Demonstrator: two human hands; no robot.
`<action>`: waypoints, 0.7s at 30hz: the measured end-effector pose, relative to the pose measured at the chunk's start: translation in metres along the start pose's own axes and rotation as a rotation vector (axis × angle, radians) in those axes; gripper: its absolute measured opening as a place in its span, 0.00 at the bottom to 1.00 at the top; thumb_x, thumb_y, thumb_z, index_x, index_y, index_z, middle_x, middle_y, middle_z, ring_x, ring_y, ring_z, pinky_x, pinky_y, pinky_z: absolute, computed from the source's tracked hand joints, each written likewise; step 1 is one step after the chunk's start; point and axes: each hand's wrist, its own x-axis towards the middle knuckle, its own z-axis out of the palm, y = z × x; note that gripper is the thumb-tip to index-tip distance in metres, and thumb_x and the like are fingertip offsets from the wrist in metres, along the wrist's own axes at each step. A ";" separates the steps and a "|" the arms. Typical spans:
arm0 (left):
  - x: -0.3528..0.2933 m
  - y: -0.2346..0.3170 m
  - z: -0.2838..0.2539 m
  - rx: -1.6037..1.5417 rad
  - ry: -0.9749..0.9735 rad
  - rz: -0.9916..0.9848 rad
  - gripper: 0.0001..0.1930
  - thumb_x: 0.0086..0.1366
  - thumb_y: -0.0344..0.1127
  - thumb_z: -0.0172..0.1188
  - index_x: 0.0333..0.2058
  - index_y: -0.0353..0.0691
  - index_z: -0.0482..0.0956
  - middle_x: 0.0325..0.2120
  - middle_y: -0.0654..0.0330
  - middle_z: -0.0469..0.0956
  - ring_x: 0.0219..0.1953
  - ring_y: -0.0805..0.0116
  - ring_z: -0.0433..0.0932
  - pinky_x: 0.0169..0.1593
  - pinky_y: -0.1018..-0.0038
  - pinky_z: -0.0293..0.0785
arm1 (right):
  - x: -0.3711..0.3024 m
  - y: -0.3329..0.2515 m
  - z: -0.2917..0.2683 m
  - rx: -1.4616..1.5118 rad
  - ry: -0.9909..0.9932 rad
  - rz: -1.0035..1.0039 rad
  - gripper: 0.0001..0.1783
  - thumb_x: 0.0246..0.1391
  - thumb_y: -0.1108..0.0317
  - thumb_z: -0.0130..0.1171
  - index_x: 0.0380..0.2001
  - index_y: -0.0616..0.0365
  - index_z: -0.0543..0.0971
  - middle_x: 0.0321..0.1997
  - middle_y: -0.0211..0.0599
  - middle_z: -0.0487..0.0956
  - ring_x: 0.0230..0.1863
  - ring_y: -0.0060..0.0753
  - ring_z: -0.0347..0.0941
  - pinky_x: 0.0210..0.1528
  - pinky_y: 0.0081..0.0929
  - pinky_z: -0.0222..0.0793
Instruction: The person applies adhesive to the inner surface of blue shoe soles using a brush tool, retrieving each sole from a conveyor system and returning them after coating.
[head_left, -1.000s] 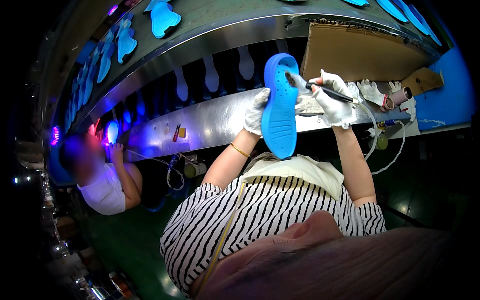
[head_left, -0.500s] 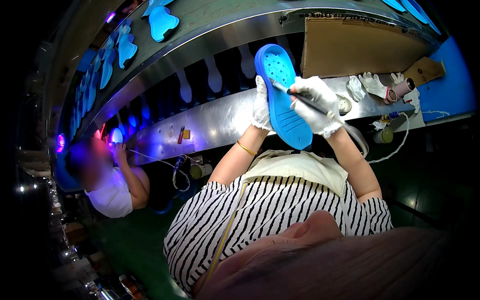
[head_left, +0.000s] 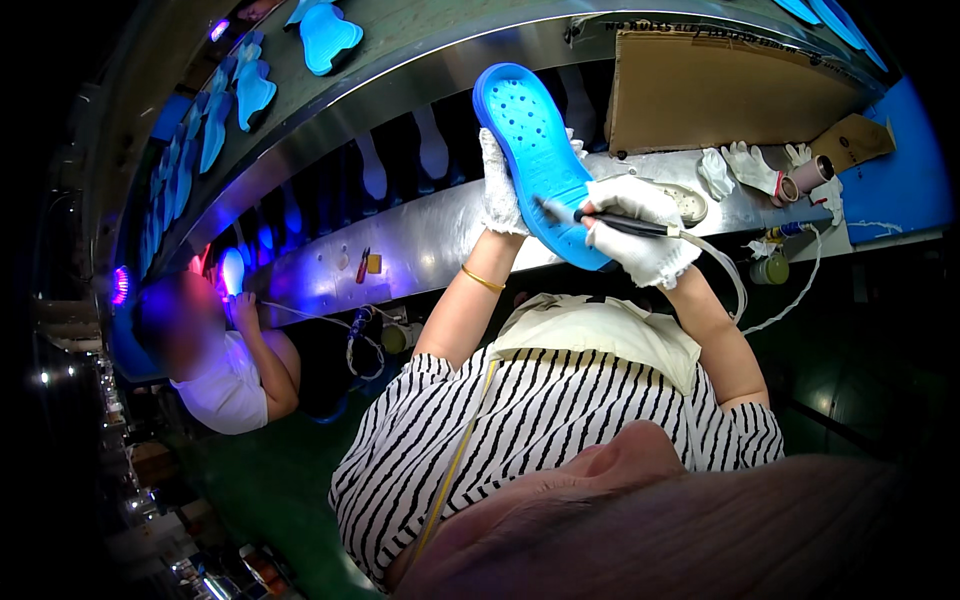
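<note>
A blue shoe sole [head_left: 528, 125] with small holes in its front half is held up, tilted, over the bench edge. White-gloved, my left hand [head_left: 503, 190] is closed around its left side, with fingertips showing past the far edge. My right hand [head_left: 645, 240], also gloved, grips a dark-handled brush [head_left: 630, 226] with a pale hose running from its rear end. The brush tip lies at the sole's heel half, touching or just above the surface; I cannot tell which. Close behind my right hand, a beige sole or shoe [head_left: 686, 203] rests on the metal bench [head_left: 410, 255].
Blue soles [head_left: 328, 40] line the conveyor [head_left: 420, 25] beyond. Cardboard [head_left: 730, 95] stands behind the bench. White gloves [head_left: 745, 165], a spool [head_left: 810, 175] and a small pot [head_left: 768, 268] are to the right. A co-worker [head_left: 220, 370] sits at left, near a small yellow block [head_left: 374, 264].
My left hand and the sole have moved left and slightly away from me. The brush tip has gone from the holed front part down to the heel half.
</note>
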 end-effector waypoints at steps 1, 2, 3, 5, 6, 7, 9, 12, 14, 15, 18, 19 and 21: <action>0.000 0.001 -0.001 0.001 0.000 0.006 0.48 0.54 0.76 0.42 0.58 0.36 0.61 0.51 0.44 0.70 0.52 0.45 0.71 0.57 0.50 0.67 | -0.002 0.002 0.002 0.091 0.064 0.049 0.09 0.39 0.75 0.64 0.28 0.58 0.78 0.30 0.37 0.78 0.31 0.32 0.75 0.38 0.26 0.72; 0.001 0.002 -0.002 -0.015 0.004 -0.006 0.48 0.55 0.76 0.43 0.58 0.36 0.61 0.51 0.44 0.70 0.52 0.45 0.71 0.57 0.50 0.67 | -0.003 0.000 0.002 0.079 0.034 0.017 0.09 0.39 0.75 0.64 0.28 0.58 0.78 0.29 0.37 0.78 0.31 0.32 0.75 0.38 0.25 0.72; 0.002 0.004 -0.003 -0.030 0.007 -0.015 0.48 0.55 0.76 0.43 0.58 0.36 0.62 0.51 0.44 0.70 0.52 0.45 0.71 0.57 0.49 0.67 | -0.002 -0.002 0.002 0.069 0.003 -0.018 0.09 0.39 0.75 0.64 0.28 0.58 0.78 0.29 0.37 0.78 0.30 0.32 0.75 0.37 0.25 0.72; 0.004 0.008 -0.004 -0.047 0.015 -0.019 0.48 0.54 0.76 0.43 0.58 0.36 0.62 0.50 0.44 0.71 0.52 0.45 0.72 0.56 0.49 0.68 | -0.007 -0.003 0.006 0.210 -0.093 0.043 0.07 0.41 0.75 0.64 0.28 0.59 0.78 0.29 0.35 0.78 0.30 0.27 0.75 0.36 0.22 0.71; 0.003 0.010 -0.001 -0.039 0.015 -0.018 0.48 0.54 0.76 0.43 0.58 0.36 0.62 0.50 0.44 0.71 0.51 0.45 0.72 0.57 0.49 0.67 | -0.006 -0.004 0.004 0.253 -0.114 0.147 0.07 0.42 0.74 0.63 0.28 0.59 0.78 0.29 0.34 0.78 0.30 0.25 0.75 0.37 0.21 0.71; 0.002 0.013 0.002 -0.030 0.015 -0.016 0.49 0.54 0.76 0.43 0.58 0.36 0.62 0.50 0.44 0.71 0.51 0.45 0.72 0.57 0.49 0.66 | -0.004 -0.007 0.002 0.297 -0.137 0.252 0.06 0.43 0.74 0.63 0.28 0.59 0.78 0.29 0.33 0.79 0.31 0.22 0.74 0.37 0.20 0.71; 0.002 0.022 0.004 -0.227 -0.227 -0.105 0.50 0.52 0.77 0.44 0.59 0.36 0.61 0.52 0.45 0.69 0.54 0.45 0.69 0.60 0.48 0.62 | -0.001 -0.004 -0.004 0.349 -0.143 0.379 0.06 0.45 0.72 0.62 0.30 0.60 0.79 0.30 0.30 0.78 0.33 0.17 0.73 0.38 0.19 0.71; -0.010 0.006 0.025 -0.323 -0.059 -0.082 0.50 0.52 0.77 0.46 0.61 0.38 0.58 0.53 0.45 0.67 0.57 0.47 0.66 0.59 0.48 0.64 | 0.006 0.009 -0.013 0.397 0.017 0.308 0.07 0.47 0.74 0.62 0.32 0.61 0.78 0.32 0.31 0.78 0.34 0.18 0.74 0.40 0.19 0.71; -0.026 -0.004 0.047 -0.202 -0.146 -0.078 0.53 0.52 0.77 0.45 0.63 0.38 0.53 0.58 0.44 0.61 0.60 0.48 0.62 0.62 0.51 0.60 | 0.013 0.017 -0.020 0.417 0.056 0.287 0.07 0.50 0.74 0.62 0.34 0.62 0.76 0.33 0.31 0.78 0.33 0.18 0.74 0.39 0.19 0.72; -0.030 -0.007 0.049 -0.189 -0.148 -0.061 0.53 0.52 0.77 0.44 0.64 0.38 0.52 0.59 0.44 0.60 0.60 0.48 0.62 0.62 0.51 0.60 | 0.015 0.016 -0.022 0.427 0.076 0.305 0.07 0.50 0.75 0.62 0.33 0.62 0.76 0.32 0.31 0.78 0.32 0.18 0.74 0.38 0.19 0.72; -0.031 -0.012 0.053 -0.088 -0.124 -0.034 0.53 0.53 0.77 0.42 0.64 0.38 0.50 0.60 0.46 0.58 0.59 0.48 0.63 0.61 0.52 0.62 | 0.017 0.016 -0.022 0.454 0.101 0.273 0.06 0.50 0.77 0.61 0.33 0.62 0.76 0.33 0.32 0.78 0.32 0.18 0.73 0.38 0.18 0.71; -0.027 -0.011 0.049 -0.046 -0.130 -0.037 0.52 0.54 0.77 0.41 0.64 0.38 0.50 0.60 0.46 0.58 0.59 0.48 0.64 0.61 0.52 0.63 | 0.014 0.013 -0.018 0.499 0.103 0.241 0.06 0.50 0.77 0.60 0.33 0.62 0.76 0.33 0.33 0.78 0.33 0.18 0.73 0.38 0.18 0.71; -0.016 -0.009 0.039 -0.035 -0.141 -0.036 0.51 0.55 0.77 0.40 0.64 0.38 0.51 0.60 0.48 0.60 0.59 0.48 0.64 0.60 0.53 0.65 | 0.008 0.008 -0.006 0.391 0.072 0.080 0.06 0.49 0.79 0.60 0.33 0.62 0.76 0.34 0.34 0.77 0.33 0.19 0.73 0.37 0.18 0.70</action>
